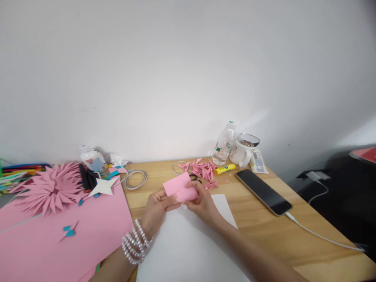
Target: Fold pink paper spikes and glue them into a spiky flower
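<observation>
Over the far end of a smooth white sheet [188, 246], a small slip [175, 185] of matte pink paper is held between both hands. Its lower left edge is pinched by the thumb and fingers of the left hand [160, 205], and its right end, where the paper is rounded over in a soft curl, is gripped by the right hand [202, 201]. Round, glossy beads [136, 244] are wound in several strands about the left wrist. The sheet is laid on a table [255, 231] of pale, streaked wood grain. Beyond the slip, sharp-pointed folded pieces [204, 170] of pink paper are heaped beside a yellow, cylindrical glue stick [225, 169]. Farther back, a clear bottle [225, 145] and a white mug [242, 153] are stood upright. To the left, a spiky pink rosette [53, 190] and a four-pointed white star [103, 187] are rested on flat pink card [100, 235]; to the right, a slab-like phone [263, 192] with a glossy black face is joined to a white cable [320, 237]
</observation>
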Tool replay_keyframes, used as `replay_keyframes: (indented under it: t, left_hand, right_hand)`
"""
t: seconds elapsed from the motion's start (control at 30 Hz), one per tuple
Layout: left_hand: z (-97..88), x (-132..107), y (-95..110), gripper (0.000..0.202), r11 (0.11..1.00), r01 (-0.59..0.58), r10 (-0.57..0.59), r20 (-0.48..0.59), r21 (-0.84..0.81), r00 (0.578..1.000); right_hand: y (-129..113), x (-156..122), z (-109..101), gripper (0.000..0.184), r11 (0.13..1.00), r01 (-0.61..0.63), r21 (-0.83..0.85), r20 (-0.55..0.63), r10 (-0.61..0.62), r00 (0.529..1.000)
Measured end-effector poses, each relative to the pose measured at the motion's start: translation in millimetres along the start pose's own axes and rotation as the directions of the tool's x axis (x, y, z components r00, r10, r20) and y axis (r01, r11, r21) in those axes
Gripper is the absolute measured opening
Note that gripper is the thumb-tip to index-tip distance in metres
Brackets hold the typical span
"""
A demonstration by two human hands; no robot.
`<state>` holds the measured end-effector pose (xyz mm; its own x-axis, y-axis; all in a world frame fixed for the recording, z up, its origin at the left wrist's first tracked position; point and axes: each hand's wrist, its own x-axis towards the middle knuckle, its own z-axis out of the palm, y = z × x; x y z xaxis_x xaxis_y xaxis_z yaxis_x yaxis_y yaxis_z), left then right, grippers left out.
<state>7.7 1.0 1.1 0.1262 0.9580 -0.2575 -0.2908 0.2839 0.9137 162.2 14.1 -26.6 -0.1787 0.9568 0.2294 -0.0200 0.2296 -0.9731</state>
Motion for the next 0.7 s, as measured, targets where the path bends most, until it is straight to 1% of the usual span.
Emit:
replay_keyframes:
  t: [0.07, 0.13, 0.2, 0.27, 0.4, 0.47, 0.57, 0.63, 0.7]
  left_hand:
    - [-2.9, 0.5, 3.4, 0.038, 1.0, -0.02, 0.021, -0.025, 0.024, 0.999]
    - [-7.2, 1.5, 7.2, 0.036, 0.996, -0.049, 0.053, -0.058, 0.069, 0.997]
    - [-11.5, 2.8, 10.1, 0.034, 0.989, -0.07, 0.078, -0.052, 0.132, 0.996]
    - [-14.8, 4.5, 11.0, 0.031, 0.979, -0.073, 0.083, -0.043, 0.191, 0.996]
    - [-17.4, 7.3, 8.0, 0.029, 0.951, -0.108, 0.147, -0.118, 0.288, 0.982]
    - [-16.8, 7.6, 6.9, 0.034, 0.953, -0.139, 0.177, -0.122, 0.27, 0.977]
    - [-13.8, 6.2, 8.0, 0.039, 0.978, -0.167, 0.181, -0.102, 0.128, 0.978]
    - [-11.0, 4.6, 9.5, 0.037, 0.986, -0.157, 0.162, -0.096, 0.062, 0.982]
    - [-8.2, 3.3, 10.2, 0.035, 0.989, -0.14, 0.143, -0.092, 0.037, 0.985]
  right_hand:
    - [4.1, 0.5, -0.4, 0.036, 0.995, -0.005, 0.095, 0.05, 0.0, 0.999]
    - [7.1, 0.8, -1.7, 0.036, 0.991, -0.012, 0.132, 0.101, -0.001, 0.995]
    - [8.1, 0.9, -3.6, 0.036, 0.994, 0.002, 0.113, 0.134, -0.017, 0.991]
    - [7.3, 0.8, -5.0, 0.037, 0.995, 0.054, 0.082, 0.154, -0.066, 0.986]
    - [4.3, 0.7, -5.3, 0.04, 0.984, 0.175, 0.019, 0.199, -0.175, 0.964]
    - [3.4, 0.4, -4.6, 0.038, 0.977, 0.212, -0.037, 0.199, -0.201, 0.959]
    - [2.6, -0.9, -3.7, 0.032, 0.971, 0.218, -0.102, 0.184, -0.197, 0.963]
    - [2.3, -1.9, -3.4, 0.028, 0.967, 0.211, -0.144, 0.166, -0.187, 0.968]
    - [2.2, -2.7, -3.3, 0.023, 0.958, 0.216, -0.191, 0.144, -0.19, 0.971]
